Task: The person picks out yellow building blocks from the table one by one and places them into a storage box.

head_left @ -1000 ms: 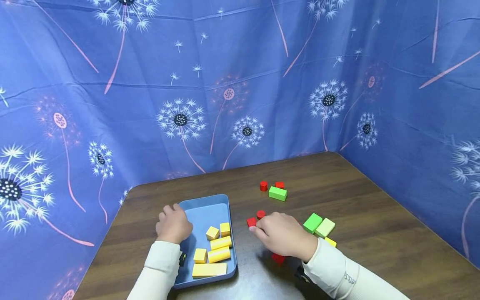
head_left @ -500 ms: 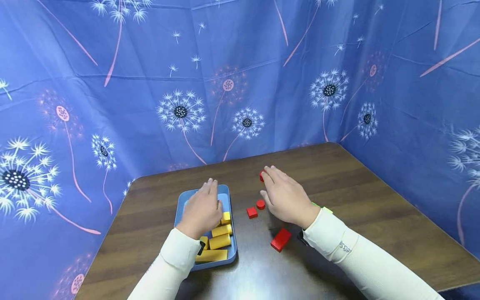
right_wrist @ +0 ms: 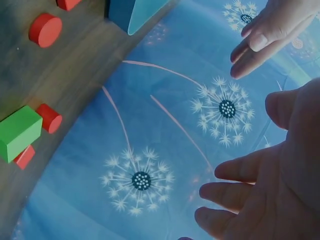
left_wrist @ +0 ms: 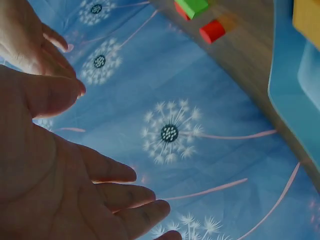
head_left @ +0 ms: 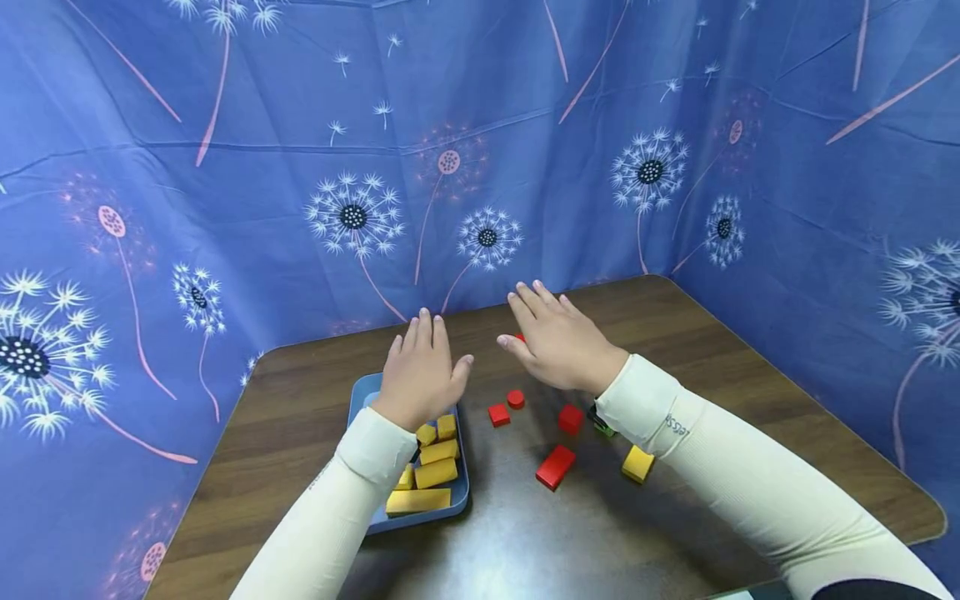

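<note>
Both hands are raised over the table with fingers extended and nothing in them. My left hand (head_left: 422,372) is above the blue tray (head_left: 462,492), covering much of its far part. Inside the tray lie several yellow blocks (head_left: 437,473). Over the table to the right, my right hand (head_left: 562,340) spreads its fingers and thumb. Its palm shows bare in the right wrist view. Beneath it, a green block (right_wrist: 21,132) lies by a red cylinder (right_wrist: 49,118) and another red piece, mostly hidden in the head view.
Red pieces lie right of the tray: a small block (head_left: 498,415), a disc (head_left: 515,399), a cube (head_left: 570,419) and a long block (head_left: 556,467). A yellow block (head_left: 637,464) sits near the right sleeve. A blue patterned cloth (head_left: 480,150) hangs behind the wooden table (head_left: 292,433).
The right hand has left the red blocks and risen up and away, fingers straightening. My left hand has lifted from the tray's left side to above its far end and opened out.
</note>
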{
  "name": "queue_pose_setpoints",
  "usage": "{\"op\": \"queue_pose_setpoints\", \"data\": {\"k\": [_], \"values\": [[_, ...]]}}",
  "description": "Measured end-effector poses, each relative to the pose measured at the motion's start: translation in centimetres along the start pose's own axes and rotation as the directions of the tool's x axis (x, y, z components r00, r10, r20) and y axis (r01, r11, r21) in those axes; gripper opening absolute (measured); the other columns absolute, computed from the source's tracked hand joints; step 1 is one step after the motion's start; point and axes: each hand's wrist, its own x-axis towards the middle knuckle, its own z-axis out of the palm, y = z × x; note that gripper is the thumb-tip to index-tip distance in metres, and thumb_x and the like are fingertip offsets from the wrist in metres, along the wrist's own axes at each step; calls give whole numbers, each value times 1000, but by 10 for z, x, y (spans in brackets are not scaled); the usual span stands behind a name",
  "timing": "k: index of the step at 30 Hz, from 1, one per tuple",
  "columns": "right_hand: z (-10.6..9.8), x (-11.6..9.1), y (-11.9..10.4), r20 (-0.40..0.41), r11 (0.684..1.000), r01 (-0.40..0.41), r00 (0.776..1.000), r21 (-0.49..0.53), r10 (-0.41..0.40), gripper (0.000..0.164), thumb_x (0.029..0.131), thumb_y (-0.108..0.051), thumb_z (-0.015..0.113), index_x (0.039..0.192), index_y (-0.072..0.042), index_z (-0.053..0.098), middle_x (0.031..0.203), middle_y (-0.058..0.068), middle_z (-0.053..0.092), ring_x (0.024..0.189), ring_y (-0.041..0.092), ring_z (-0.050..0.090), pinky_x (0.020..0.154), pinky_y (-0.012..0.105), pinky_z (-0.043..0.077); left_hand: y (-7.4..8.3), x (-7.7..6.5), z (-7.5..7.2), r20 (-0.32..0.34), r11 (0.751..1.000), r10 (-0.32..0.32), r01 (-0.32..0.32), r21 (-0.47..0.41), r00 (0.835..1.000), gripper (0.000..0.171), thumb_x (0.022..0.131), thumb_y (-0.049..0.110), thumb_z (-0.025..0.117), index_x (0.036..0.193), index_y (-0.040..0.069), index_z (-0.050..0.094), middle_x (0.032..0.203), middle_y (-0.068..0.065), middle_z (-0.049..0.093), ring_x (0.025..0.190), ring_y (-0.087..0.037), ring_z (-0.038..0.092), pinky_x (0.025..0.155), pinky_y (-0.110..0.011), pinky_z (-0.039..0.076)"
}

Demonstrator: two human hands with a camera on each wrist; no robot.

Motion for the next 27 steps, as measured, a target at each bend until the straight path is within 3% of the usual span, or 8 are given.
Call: {"op": "queue_pose_setpoints", "data": {"k": [5,13,27], "values": [[-1,2,-4,9,1000,20,1000,0,-20,73,97,-59,28,146,-4,27,152,15,21,136,32,9,106,61,23,-3,1,-7,42,1000,-17,18,-13,999,78,96,56,32,146,-3,20,151,-24,16,135,-35,15,107,-59,22],[-1,-9,-16,21,999,36,999,30,-37,73,96,-62,27,147,-8,28,154,11,18,137,28,4,105,62,24,-10,-9,9,96,998,-39,44,-47,995,79,96,58,32,147,-1,20,151,-24,17,134,-34,18,106,-60,23],[6,-60,7,87,999,-14,996,35,11,69,94,-56,44,142,-6,38,146,18,33,129,36,29,104,55,31,-57,-37,41,187,986,-129,146,-82,974,77,96,53,38,144,-6,23,147,-31,22,131,-43,21,103,-64,24]]}}
